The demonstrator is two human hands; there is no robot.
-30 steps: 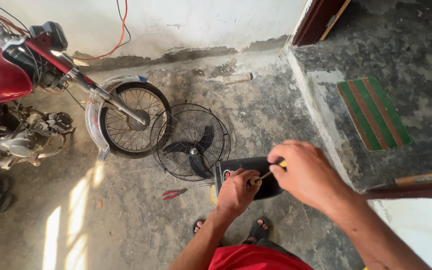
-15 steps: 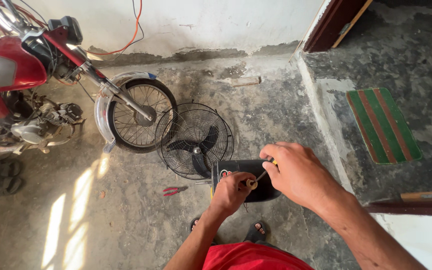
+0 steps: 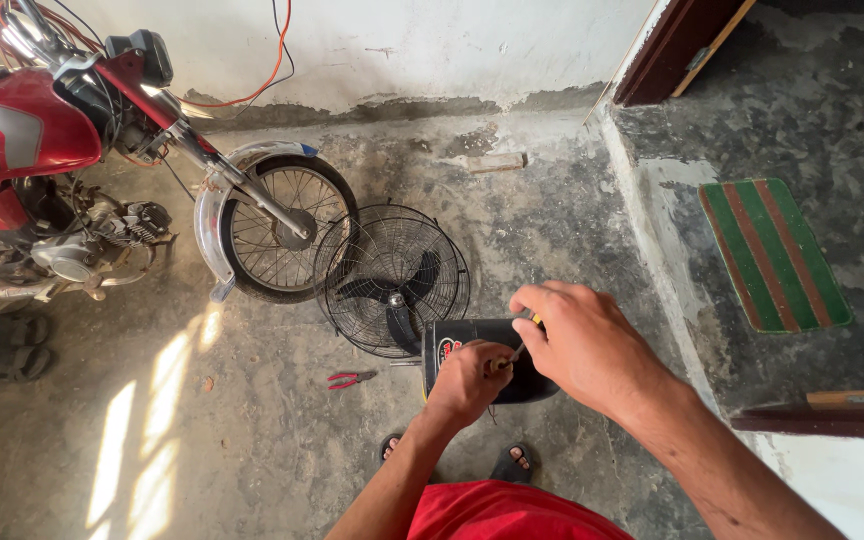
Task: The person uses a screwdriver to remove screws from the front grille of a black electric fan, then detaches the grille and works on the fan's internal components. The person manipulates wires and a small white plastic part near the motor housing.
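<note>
The right hand is closed around the yellow-handled screwdriver, its thin shaft slanting down and to the left toward the left hand, which is curled tight over the top edge of the black fan base right where the tip meets it. That closeness looks like the main hazard — should the tip jump out of its seat under pressure, it would likely drive into the fingers bracing beside it. The base is held up above the floor rather than resting on anything, so I judge it could twist in that one-handed hold. The screwdriver's long axis runs from upper right to lower left, tip pointing at the left hand. The fan head with its wire guard lies flat on the concrete just beyond, against the motorcycle's front wheel — red pliers lie nearby.
</note>
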